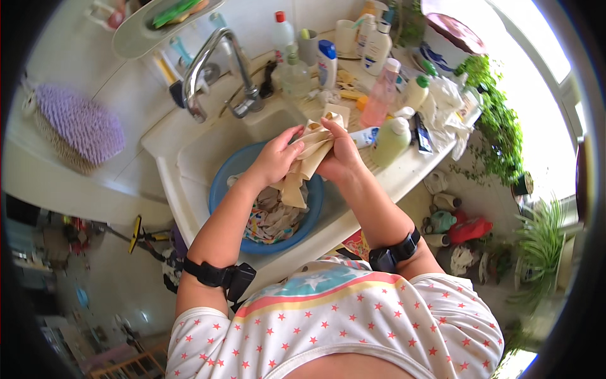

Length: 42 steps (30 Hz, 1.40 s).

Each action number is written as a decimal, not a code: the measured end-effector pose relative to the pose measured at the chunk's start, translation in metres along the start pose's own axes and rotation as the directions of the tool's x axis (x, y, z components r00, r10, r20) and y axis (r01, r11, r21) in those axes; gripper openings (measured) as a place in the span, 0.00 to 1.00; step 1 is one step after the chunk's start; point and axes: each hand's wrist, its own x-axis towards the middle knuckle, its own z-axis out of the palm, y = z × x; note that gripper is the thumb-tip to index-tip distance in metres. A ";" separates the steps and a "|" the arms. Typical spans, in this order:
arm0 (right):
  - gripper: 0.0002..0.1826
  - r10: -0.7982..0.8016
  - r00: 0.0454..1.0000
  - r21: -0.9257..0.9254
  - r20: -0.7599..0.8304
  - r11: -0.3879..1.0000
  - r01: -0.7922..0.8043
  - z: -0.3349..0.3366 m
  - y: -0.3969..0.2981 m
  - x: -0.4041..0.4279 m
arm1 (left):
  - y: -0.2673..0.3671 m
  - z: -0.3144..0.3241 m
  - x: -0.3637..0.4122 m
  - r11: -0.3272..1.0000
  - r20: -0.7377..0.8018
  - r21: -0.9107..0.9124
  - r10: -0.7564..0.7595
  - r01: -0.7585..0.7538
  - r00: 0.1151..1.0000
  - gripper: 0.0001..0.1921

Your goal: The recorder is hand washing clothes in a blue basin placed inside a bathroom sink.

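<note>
Between my two hands is a cream-coloured piece of cloth (310,154), bunched at the top with a loose end hanging down. My left hand (277,158) grips its left side, and my right hand (342,151) has hold of the right side, thumb on top. Below them a blue plastic basin (312,225) stands in the white sink (187,163). Crumpled wet-looking laundry (272,218), partly white with coloured patterns, lies in the basin. The left forearm and the cloth hide some of it.
A chrome faucet (189,90) arches over the sink's back left. Pump bottles (392,142), a pink bottle (381,92) and a blue-capped shampoo bottle (326,64) crowd the ribbed counter at right. A purple chenille mitt (83,121) hangs on the left wall. Green plants (497,128) trail by the window.
</note>
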 end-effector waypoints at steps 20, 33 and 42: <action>0.09 -0.371 0.922 -0.773 -0.114 0.616 0.152 -0.046 -0.048 -0.071 | 0.078 0.101 0.099 0.462 0.156 0.510 0.780 -0.726 0.606 0.19; 0.15 -0.440 0.898 -0.933 -0.008 0.327 0.152 -0.033 -0.074 -0.091 | 0.114 0.132 0.161 0.849 0.460 0.408 0.127 -0.336 0.879 0.09; 0.15 -0.657 0.753 -0.909 0.040 0.288 0.300 -0.036 -0.082 -0.084 | 0.119 0.141 0.158 0.907 0.440 0.408 -0.094 -0.105 0.893 0.09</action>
